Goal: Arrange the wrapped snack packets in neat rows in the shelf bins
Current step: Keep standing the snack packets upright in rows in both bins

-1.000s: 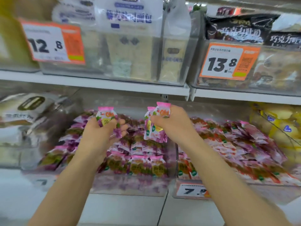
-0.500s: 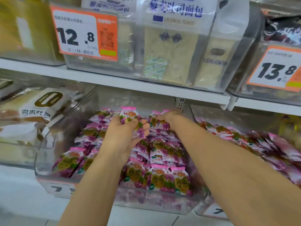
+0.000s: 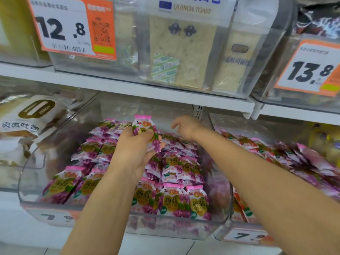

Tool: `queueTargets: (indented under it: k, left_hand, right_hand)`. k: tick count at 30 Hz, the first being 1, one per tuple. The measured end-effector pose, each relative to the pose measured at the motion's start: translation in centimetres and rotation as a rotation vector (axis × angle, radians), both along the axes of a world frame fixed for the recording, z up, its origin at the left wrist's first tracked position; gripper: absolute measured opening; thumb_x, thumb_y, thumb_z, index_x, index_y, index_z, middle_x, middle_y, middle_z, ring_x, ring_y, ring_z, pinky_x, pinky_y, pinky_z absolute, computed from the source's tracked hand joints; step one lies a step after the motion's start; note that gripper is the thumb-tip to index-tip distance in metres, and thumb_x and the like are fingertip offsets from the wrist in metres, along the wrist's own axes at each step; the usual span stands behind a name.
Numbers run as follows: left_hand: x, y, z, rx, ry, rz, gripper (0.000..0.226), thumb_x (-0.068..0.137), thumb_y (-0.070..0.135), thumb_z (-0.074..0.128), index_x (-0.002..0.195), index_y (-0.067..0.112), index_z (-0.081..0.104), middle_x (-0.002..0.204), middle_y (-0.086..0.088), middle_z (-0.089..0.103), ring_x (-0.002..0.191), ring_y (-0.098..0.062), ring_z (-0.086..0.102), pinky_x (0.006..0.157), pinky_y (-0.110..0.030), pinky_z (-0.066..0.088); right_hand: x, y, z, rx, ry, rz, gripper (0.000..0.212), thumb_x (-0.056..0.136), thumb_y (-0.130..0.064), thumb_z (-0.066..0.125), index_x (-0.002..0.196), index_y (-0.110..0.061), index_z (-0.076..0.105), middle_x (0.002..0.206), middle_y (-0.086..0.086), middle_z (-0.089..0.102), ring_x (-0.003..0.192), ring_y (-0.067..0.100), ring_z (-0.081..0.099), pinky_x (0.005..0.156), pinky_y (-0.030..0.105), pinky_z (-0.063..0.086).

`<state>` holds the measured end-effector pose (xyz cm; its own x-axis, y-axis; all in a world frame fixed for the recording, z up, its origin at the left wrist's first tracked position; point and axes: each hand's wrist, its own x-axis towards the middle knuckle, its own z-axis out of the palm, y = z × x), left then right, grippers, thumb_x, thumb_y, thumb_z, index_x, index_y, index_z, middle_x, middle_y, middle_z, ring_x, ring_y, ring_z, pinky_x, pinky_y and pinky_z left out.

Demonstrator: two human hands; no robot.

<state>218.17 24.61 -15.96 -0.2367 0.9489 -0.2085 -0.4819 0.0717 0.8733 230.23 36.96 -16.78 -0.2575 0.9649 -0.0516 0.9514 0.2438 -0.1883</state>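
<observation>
A clear plastic shelf bin holds several purple-and-pink grape snack packets lying in rows. My left hand hovers over the middle of the bin and grips a few of these packets, one standing upright above the fingers. My right hand reaches to the back of the same bin, above the far packets, with loosely curled fingers and nothing in it.
A second clear bin on the right holds red-and-pink packets. A bread bag sits in the bin at the left. Above, the white shelf board carries bins of toast with orange price tags.
My right hand has let go of its packets at the back of the purple bin and now hangs there with nothing in it. The left hand keeps its packets. The camera has moved closer.
</observation>
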Motion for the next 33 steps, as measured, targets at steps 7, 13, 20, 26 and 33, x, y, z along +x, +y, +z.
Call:
queueTargets:
  k: [7, 13, 20, 26, 33]
  left_hand:
    - [0.0, 0.1, -0.6, -0.020, 0.015, -0.016, 0.050, 0.095, -0.001, 0.047, 0.141, 0.013, 0.031, 0.106, -0.010, 0.056, 0.100, -0.027, 0.062, 0.093, -0.044, 0.049]
    - [0.3, 0.1, -1.4, 0.024, 0.245, -0.080, 0.023, 0.092, 0.003, 0.055, 0.087, 0.025, 0.056, 0.086, 0.004, 0.061, 0.082, -0.009, 0.057, 0.082, -0.031, 0.045]
    - [0.7, 0.3, -2.1, 0.027, 0.400, -0.118, 0.021, 0.087, 0.005, 0.063, 0.108, 0.010, 0.061, 0.102, -0.012, 0.067, 0.094, -0.026, 0.065, 0.086, -0.042, 0.054]
    - [-0.1, 0.6, -2.6, 0.061, 0.547, -0.039, 0.030, 0.091, 0.008, 0.059, 0.119, 0.014, 0.052, 0.096, -0.003, 0.058, 0.087, -0.018, 0.059, 0.085, -0.038, 0.052]
    - [-0.4, 0.6, -2.6, 0.033, 0.437, -0.035, 0.030, 0.092, 0.002, 0.055, 0.119, 0.015, 0.051, 0.098, -0.004, 0.058, 0.087, -0.017, 0.060, 0.066, -0.023, 0.049]
  right_hand:
    - [-0.2, -1.2, -0.1, -0.175, -0.150, 0.206, 0.056, 0.093, 0.011, 0.029, 0.138, -0.017, 0.047, 0.147, 0.005, 0.040, 0.118, 0.021, 0.047, 0.085, 0.020, 0.042]
    - [1.0, -4.1, 2.3, -0.266, 0.731, -0.121, 0.030, 0.097, 0.000, 0.037, 0.120, -0.006, 0.057, 0.131, 0.016, 0.052, 0.118, 0.028, 0.053, 0.097, 0.039, 0.048]
    - [1.8, -7.7, 1.6, -0.669, 1.199, -0.067, 0.028, 0.090, -0.030, 0.058, 0.112, -0.012, 0.055, 0.101, 0.007, 0.064, 0.092, 0.020, 0.063, 0.079, 0.039, 0.055]
    - [1.5, -7.3, 0.9, -0.487, 1.021, -0.276, 0.035, 0.088, -0.007, 0.062, 0.121, -0.004, 0.049, 0.120, 0.009, 0.053, 0.103, 0.020, 0.056, 0.063, 0.025, 0.055]
    - [-0.6, -6.1, -1.0, -0.401, 0.361, -0.284, 0.033, 0.086, -0.020, 0.068, 0.104, 0.002, 0.052, 0.086, 0.018, 0.063, 0.070, 0.025, 0.067, 0.067, 0.034, 0.059]
